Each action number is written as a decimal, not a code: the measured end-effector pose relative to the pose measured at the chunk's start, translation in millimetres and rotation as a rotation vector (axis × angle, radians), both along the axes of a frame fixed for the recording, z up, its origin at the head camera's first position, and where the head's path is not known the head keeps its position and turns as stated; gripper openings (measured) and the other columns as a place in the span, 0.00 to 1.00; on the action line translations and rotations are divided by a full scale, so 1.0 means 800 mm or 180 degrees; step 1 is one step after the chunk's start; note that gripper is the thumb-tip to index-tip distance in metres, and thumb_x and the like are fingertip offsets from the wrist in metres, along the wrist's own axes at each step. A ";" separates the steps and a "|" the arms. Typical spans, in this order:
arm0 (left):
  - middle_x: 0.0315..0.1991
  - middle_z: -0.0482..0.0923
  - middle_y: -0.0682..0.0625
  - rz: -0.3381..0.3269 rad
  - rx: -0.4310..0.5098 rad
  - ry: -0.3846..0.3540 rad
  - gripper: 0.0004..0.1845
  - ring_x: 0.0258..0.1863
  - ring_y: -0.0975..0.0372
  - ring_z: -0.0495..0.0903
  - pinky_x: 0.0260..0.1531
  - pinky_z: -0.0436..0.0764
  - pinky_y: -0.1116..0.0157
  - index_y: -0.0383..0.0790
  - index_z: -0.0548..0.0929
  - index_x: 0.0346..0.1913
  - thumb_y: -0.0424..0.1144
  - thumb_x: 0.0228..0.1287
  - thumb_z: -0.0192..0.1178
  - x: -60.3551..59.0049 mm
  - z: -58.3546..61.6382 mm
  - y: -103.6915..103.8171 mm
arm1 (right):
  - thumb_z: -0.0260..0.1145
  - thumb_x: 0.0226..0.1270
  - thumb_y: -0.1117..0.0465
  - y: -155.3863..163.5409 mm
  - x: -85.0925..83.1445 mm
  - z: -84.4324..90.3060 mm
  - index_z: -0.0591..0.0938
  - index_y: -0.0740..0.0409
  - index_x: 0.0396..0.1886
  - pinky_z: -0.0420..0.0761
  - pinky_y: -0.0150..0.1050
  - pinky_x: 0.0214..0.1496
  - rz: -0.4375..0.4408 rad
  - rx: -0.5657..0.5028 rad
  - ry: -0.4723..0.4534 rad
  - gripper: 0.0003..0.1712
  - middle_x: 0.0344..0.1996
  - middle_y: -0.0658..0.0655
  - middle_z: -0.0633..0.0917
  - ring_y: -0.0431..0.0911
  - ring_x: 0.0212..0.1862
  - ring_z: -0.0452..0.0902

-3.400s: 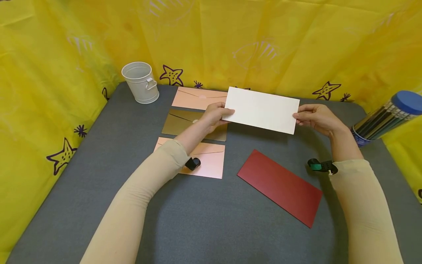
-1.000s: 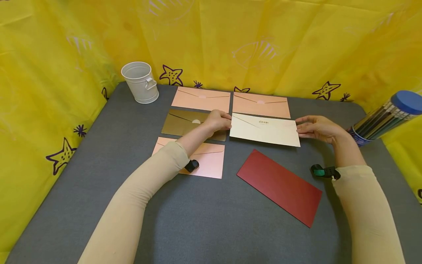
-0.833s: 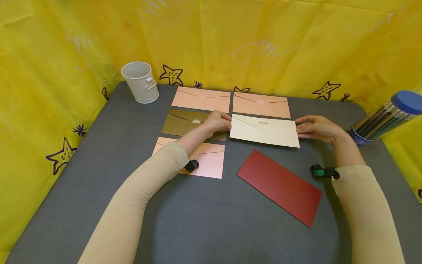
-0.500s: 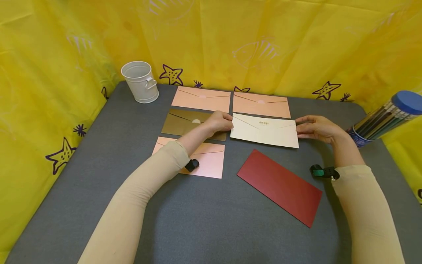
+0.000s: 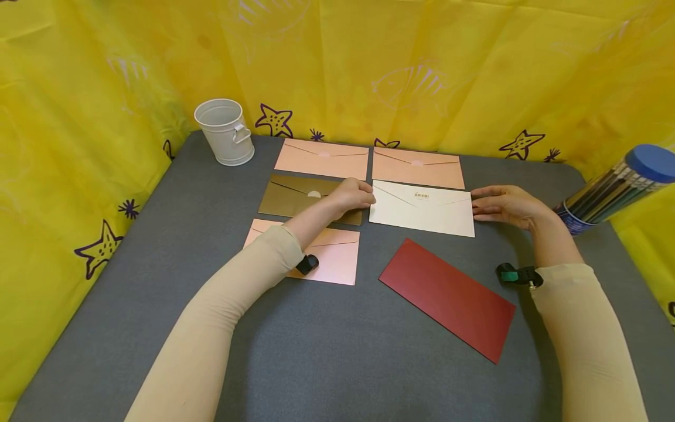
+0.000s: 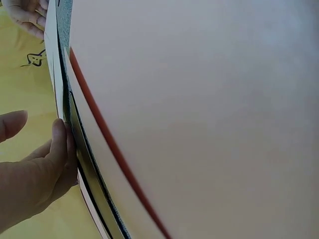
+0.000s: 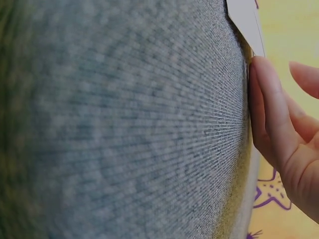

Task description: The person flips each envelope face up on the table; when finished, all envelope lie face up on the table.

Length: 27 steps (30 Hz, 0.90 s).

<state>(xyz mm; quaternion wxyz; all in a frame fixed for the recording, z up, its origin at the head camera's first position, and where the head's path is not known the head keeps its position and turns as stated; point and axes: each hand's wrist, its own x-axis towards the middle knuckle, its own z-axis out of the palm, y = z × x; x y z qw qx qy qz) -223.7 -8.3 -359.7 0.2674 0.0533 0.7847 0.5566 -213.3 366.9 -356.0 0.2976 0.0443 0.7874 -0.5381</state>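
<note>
A cream envelope (image 5: 422, 209), flap side up with small gold print, lies on the grey table (image 5: 316, 351) just below a peach envelope (image 5: 418, 167). At its left edge are the fingertips of my left hand (image 5: 349, 196), which rests over the gold envelope (image 5: 295, 196). The left wrist view shows that thumb apart from the extended fingers. My right hand (image 5: 506, 205) touches the cream envelope's right edge with its fingertips. In the right wrist view those fingers (image 7: 271, 94) lie fairly straight along the tabletop, the thumb lifted away.
A red envelope (image 5: 448, 300) lies askew in front. Another peach envelope (image 5: 321, 158) is at back left, a pink one (image 5: 332, 258) under my left forearm. A white metal bucket (image 5: 224, 132) stands back left, a pencil-filled container (image 5: 617, 187) at right. Yellow cloth (image 5: 337, 70) borders the table.
The cream envelope was held up blank side showing; it has turned flap side up and come down flat below the peach envelope. Both hands have lowered with it and loosened from its edges.
</note>
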 end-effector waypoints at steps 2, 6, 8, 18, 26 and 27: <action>0.72 0.65 0.37 -0.0007 0.0001 0.0002 0.27 0.66 0.51 0.75 0.65 0.77 0.61 0.26 0.70 0.67 0.31 0.66 0.57 0.000 0.000 0.000 | 0.56 0.77 0.57 0.000 0.000 0.000 0.52 0.67 0.77 0.85 0.31 0.53 0.0001 0.0015 -0.0007 0.38 0.41 0.38 0.83 0.33 0.45 0.83; 0.72 0.65 0.37 0.0007 -0.0003 0.0002 0.27 0.66 0.51 0.74 0.65 0.77 0.61 0.26 0.70 0.67 0.31 0.66 0.56 0.000 0.000 0.002 | 0.56 0.77 0.56 -0.001 0.001 0.002 0.53 0.67 0.77 0.85 0.32 0.52 -0.0022 0.0029 -0.0018 0.37 0.41 0.37 0.83 0.33 0.45 0.83; 0.71 0.66 0.37 0.0021 -0.0014 0.0007 0.26 0.67 0.51 0.74 0.66 0.77 0.61 0.26 0.70 0.67 0.31 0.66 0.56 0.000 0.000 0.002 | 0.56 0.77 0.55 -0.002 0.002 0.003 0.54 0.67 0.77 0.85 0.33 0.52 -0.0030 0.0043 -0.0025 0.38 0.40 0.36 0.84 0.33 0.45 0.83; 0.70 0.68 0.38 0.0049 -0.0052 0.0027 0.26 0.65 0.52 0.74 0.65 0.77 0.60 0.27 0.71 0.66 0.32 0.67 0.56 0.001 0.000 0.001 | 0.56 0.77 0.55 -0.002 0.006 0.006 0.59 0.65 0.75 0.85 0.32 0.51 -0.0009 0.0017 0.0068 0.35 0.42 0.35 0.84 0.33 0.46 0.84; 0.71 0.68 0.39 0.0009 -0.0110 0.0075 0.27 0.61 0.55 0.75 0.60 0.79 0.65 0.28 0.71 0.67 0.33 0.66 0.57 0.001 0.001 0.000 | 0.57 0.76 0.54 -0.002 0.009 0.008 0.64 0.63 0.72 0.86 0.33 0.50 -0.0018 0.0113 0.0275 0.31 0.44 0.35 0.82 0.33 0.45 0.83; 0.71 0.68 0.39 -0.0004 -0.0123 0.0093 0.28 0.60 0.55 0.75 0.58 0.79 0.67 0.29 0.70 0.68 0.33 0.66 0.57 0.002 0.001 0.000 | 0.58 0.76 0.54 -0.003 0.010 0.008 0.64 0.63 0.72 0.86 0.33 0.49 -0.0020 0.0128 0.0318 0.31 0.44 0.35 0.81 0.33 0.45 0.83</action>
